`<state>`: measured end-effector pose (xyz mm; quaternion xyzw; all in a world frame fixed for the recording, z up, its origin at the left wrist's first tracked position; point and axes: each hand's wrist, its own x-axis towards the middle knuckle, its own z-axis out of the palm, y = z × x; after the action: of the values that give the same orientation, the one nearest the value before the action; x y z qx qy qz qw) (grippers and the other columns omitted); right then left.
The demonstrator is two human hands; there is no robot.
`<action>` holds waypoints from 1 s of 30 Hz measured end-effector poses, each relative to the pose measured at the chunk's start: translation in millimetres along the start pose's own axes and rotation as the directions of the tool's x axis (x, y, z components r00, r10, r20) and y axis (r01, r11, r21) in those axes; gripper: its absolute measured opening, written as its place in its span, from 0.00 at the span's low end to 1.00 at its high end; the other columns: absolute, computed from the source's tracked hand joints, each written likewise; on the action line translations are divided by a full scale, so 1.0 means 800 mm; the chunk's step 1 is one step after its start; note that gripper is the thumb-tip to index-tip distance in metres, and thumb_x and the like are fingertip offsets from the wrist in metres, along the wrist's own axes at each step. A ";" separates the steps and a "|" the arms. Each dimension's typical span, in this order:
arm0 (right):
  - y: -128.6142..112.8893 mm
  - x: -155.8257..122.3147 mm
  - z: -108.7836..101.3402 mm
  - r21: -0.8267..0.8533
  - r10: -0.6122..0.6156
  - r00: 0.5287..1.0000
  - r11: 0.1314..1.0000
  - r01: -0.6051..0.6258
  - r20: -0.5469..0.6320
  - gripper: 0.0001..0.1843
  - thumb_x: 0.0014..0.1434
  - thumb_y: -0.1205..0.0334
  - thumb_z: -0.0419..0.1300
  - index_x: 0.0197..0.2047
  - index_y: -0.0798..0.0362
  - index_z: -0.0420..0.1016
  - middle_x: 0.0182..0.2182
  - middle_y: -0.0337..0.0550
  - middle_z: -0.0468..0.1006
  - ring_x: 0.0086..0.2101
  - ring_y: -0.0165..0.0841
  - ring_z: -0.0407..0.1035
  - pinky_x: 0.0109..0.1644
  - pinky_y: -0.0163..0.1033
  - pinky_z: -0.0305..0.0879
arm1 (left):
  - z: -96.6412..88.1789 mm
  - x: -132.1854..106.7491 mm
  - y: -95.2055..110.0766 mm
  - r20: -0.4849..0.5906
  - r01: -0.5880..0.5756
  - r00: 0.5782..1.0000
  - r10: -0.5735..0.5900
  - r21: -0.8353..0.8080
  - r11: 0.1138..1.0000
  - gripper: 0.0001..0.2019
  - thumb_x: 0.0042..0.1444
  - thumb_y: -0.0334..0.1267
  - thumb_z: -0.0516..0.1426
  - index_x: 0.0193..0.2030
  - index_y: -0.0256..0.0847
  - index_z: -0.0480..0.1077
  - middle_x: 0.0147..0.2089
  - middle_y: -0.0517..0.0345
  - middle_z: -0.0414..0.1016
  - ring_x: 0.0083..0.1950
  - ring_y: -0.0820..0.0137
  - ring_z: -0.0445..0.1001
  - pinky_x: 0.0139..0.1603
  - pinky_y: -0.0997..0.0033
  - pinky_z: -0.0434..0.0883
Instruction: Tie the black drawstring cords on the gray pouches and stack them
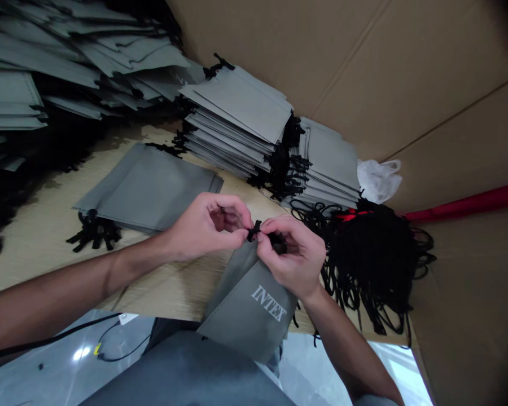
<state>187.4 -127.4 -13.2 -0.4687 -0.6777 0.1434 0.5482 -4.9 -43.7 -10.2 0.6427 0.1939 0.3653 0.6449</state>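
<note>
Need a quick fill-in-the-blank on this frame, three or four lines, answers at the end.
1. The white word printed on the grey bag reads ____.
2. The left hand and the right hand pinch a small black ____ at the bag's top edge.
3. The loose heap of cords to the right of the hands is coloured ____.
4. The wall behind the bag stacks is brown ____.

Missing words: INTEX; cord; black; cardboard

Head-worn view, down, close overhead
</note>
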 end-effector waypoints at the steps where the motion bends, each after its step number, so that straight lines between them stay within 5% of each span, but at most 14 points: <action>1: 0.001 0.000 0.000 -0.022 -0.024 0.999 0.999 0.023 -0.025 0.11 0.61 0.73 0.67 0.43 0.46 0.81 0.36 0.40 0.84 0.36 0.37 0.80 0.41 0.46 0.80 | 0.002 0.000 0.000 0.006 0.018 1.000 -0.018 -0.018 1.000 0.07 0.56 0.27 0.67 0.40 0.37 0.77 0.37 0.57 0.84 0.37 0.74 0.83 0.37 0.79 0.79; 4: 0.003 0.001 0.001 -0.101 -0.103 0.991 0.990 0.094 -0.089 0.14 0.60 0.75 0.68 0.44 0.46 0.81 0.36 0.40 0.84 0.36 0.37 0.79 0.43 0.47 0.81 | 0.009 -0.002 0.000 0.054 0.099 0.994 -0.097 -0.021 0.995 0.09 0.61 0.33 0.67 0.46 0.37 0.75 0.40 0.55 0.84 0.40 0.72 0.83 0.39 0.78 0.79; 7: 0.001 0.003 0.000 -0.154 -0.123 0.989 0.982 0.110 -0.081 0.14 0.61 0.75 0.67 0.44 0.46 0.80 0.36 0.40 0.84 0.36 0.37 0.79 0.43 0.48 0.80 | 0.012 -0.002 0.001 0.086 0.133 0.987 -0.138 0.066 0.989 0.06 0.69 0.38 0.62 0.43 0.36 0.76 0.35 0.57 0.83 0.33 0.74 0.80 0.31 0.80 0.73; 12: -0.003 0.005 -0.007 -0.106 0.021 1.000 0.994 -0.019 0.021 0.10 0.64 0.72 0.67 0.44 0.47 0.80 0.38 0.40 0.83 0.38 0.36 0.79 0.46 0.47 0.79 | -0.001 0.003 0.014 0.061 0.063 0.994 -0.087 0.319 0.945 0.11 0.72 0.41 0.58 0.47 0.38 0.80 0.37 0.58 0.84 0.33 0.73 0.78 0.29 0.78 0.71; 18: -0.003 0.008 -0.017 0.073 0.208 0.977 0.975 -0.211 0.047 0.12 0.67 0.66 0.67 0.53 0.47 0.78 0.44 0.43 0.83 0.41 0.35 0.78 0.47 0.44 0.78 | -0.013 0.000 0.032 0.056 -0.058 0.998 0.027 0.674 0.736 0.11 0.69 0.39 0.59 0.51 0.41 0.81 0.33 0.61 0.82 0.26 0.75 0.71 0.24 0.76 0.62; 22: -0.001 0.012 -0.020 0.163 0.289 0.936 0.932 -0.323 0.202 0.18 0.66 0.63 0.70 0.59 0.45 0.78 0.49 0.42 0.85 0.45 0.35 0.80 0.50 0.42 0.79 | -0.005 -0.002 0.032 0.101 -0.083 0.995 0.017 0.695 0.715 0.11 0.70 0.38 0.57 0.51 0.40 0.80 0.34 0.62 0.82 0.26 0.76 0.72 0.27 0.76 0.64; 30: 0.005 0.013 -0.021 0.205 0.280 0.945 0.928 -0.312 0.171 0.10 0.67 0.66 0.70 0.50 0.45 0.84 0.45 0.39 0.85 0.46 0.33 0.81 0.51 0.40 0.81 | -0.002 -0.010 0.021 0.135 -0.157 0.987 0.088 0.703 0.693 0.13 0.69 0.39 0.59 0.57 0.40 0.76 0.43 0.60 0.85 0.29 0.75 0.76 0.37 0.71 0.71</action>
<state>204.5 -122.1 -4.0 -0.4881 -0.6143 0.3340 0.5223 -15.2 -50.0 3.8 0.8690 0.2472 0.2748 0.3291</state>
